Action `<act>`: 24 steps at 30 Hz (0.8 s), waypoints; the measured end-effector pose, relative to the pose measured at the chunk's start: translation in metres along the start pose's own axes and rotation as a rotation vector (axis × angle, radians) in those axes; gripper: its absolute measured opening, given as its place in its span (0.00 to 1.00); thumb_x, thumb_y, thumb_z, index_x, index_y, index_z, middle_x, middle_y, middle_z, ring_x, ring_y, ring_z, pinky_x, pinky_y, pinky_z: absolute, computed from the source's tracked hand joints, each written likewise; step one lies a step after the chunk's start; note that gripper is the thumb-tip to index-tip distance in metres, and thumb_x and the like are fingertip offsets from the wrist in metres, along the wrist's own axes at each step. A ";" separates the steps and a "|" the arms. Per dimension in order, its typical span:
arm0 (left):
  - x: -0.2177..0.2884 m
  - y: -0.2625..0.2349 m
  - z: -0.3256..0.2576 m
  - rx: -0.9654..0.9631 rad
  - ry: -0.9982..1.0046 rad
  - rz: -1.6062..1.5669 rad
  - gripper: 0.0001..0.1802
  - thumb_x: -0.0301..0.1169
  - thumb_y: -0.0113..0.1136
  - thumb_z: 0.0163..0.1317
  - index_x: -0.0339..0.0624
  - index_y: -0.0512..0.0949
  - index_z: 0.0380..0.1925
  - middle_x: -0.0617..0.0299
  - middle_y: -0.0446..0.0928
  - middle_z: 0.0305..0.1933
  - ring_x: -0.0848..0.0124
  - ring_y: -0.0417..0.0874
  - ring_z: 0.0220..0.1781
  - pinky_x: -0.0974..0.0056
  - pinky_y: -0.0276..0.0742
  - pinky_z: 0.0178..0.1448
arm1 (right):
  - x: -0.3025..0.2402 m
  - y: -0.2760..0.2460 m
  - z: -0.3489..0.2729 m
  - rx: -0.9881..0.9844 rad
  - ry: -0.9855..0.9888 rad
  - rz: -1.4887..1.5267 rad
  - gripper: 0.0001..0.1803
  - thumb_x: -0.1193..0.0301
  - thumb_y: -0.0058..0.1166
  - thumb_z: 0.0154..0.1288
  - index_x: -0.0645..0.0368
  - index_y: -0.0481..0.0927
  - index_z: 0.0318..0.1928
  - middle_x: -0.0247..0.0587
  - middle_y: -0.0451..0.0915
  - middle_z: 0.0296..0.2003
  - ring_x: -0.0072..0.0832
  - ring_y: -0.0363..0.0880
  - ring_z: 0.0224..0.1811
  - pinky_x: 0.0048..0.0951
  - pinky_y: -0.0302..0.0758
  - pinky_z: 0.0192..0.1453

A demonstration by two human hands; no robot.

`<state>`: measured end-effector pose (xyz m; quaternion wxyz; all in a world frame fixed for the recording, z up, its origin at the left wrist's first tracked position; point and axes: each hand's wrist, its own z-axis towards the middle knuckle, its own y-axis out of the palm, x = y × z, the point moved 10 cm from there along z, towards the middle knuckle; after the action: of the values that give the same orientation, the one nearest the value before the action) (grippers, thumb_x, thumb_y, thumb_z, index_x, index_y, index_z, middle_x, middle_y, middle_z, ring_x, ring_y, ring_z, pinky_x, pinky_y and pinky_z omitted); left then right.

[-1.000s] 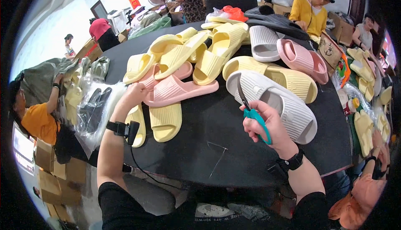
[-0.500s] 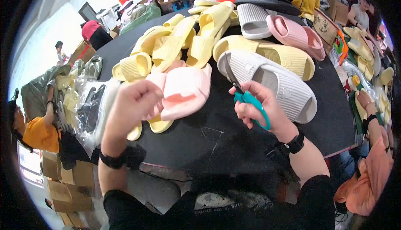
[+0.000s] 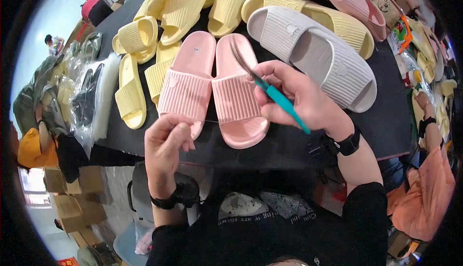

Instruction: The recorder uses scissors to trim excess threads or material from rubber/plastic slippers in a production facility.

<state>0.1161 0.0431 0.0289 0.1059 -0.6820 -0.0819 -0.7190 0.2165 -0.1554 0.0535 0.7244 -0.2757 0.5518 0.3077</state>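
Observation:
Two pink slide slippers lie side by side at the near edge of the black table [image 3: 289, 145], the left pink slipper [image 3: 188, 80] and the right pink slipper [image 3: 238, 92]. My left hand [image 3: 166, 138] pinches the near end of the left pink slipper, fingers closed, and a thin thread seems to run from it toward the right. My right hand [image 3: 301, 97] grips small scissors [image 3: 270, 90] with a teal handle; their dark blades lie over the right pink slipper.
A large grey slipper [image 3: 313, 53] lies right of my right hand. Several yellow slippers [image 3: 140, 39] crowd the far left, with clear bags [image 3: 91, 97] at the left edge. A person in orange [image 3: 429, 189] stands at the right. Cardboard boxes [image 3: 72, 198] sit on the floor.
The pink pair has come from the pile to the near edge, side by side. My left hand has dropped to the left slipper's near end. The scissors now lie over the right slipper.

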 end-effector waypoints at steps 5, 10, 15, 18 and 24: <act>-0.003 -0.011 0.006 0.071 0.047 -0.120 0.07 0.24 0.52 0.65 0.29 0.75 0.36 0.67 0.71 0.20 0.81 0.68 0.19 0.75 0.67 0.24 | -0.023 0.019 -0.002 -0.048 -0.276 -0.695 0.26 0.79 0.60 0.48 0.57 0.72 0.51 0.43 0.73 0.38 0.34 0.74 0.41 0.31 0.73 0.47; 0.001 -0.007 0.006 0.133 0.076 -0.083 0.06 0.24 0.53 0.65 0.30 0.76 0.36 0.68 0.71 0.21 0.82 0.68 0.19 0.76 0.66 0.24 | -0.022 0.026 -0.011 -0.033 -0.335 -0.979 0.24 0.75 0.62 0.44 0.57 0.74 0.47 0.42 0.72 0.34 0.39 0.73 0.39 0.37 0.72 0.45; 0.007 -0.002 0.005 0.137 0.110 -0.056 0.06 0.23 0.53 0.65 0.30 0.76 0.36 0.68 0.72 0.21 0.83 0.68 0.19 0.77 0.65 0.24 | -0.017 0.025 -0.013 -0.042 -0.293 -1.047 0.21 0.74 0.62 0.46 0.57 0.75 0.44 0.41 0.72 0.32 0.38 0.73 0.38 0.36 0.72 0.44; 0.011 0.000 0.005 0.145 0.126 -0.048 0.06 0.23 0.53 0.65 0.30 0.76 0.37 0.68 0.72 0.21 0.83 0.68 0.19 0.77 0.65 0.24 | -0.017 0.027 -0.014 -0.081 -0.290 -1.060 0.21 0.73 0.61 0.46 0.57 0.75 0.44 0.41 0.72 0.31 0.37 0.73 0.37 0.35 0.73 0.42; 0.012 0.001 0.006 0.134 0.148 -0.031 0.06 0.23 0.52 0.65 0.30 0.75 0.36 0.67 0.72 0.21 0.82 0.68 0.19 0.77 0.66 0.25 | -0.012 0.031 -0.015 -0.153 -0.273 -1.067 0.20 0.72 0.61 0.47 0.58 0.75 0.43 0.41 0.73 0.28 0.37 0.76 0.33 0.35 0.75 0.37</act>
<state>0.1215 0.0435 0.0412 0.1459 -0.6168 -0.1326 -0.7620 0.1813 -0.1478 0.0599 0.8228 -0.5262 0.2127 -0.0299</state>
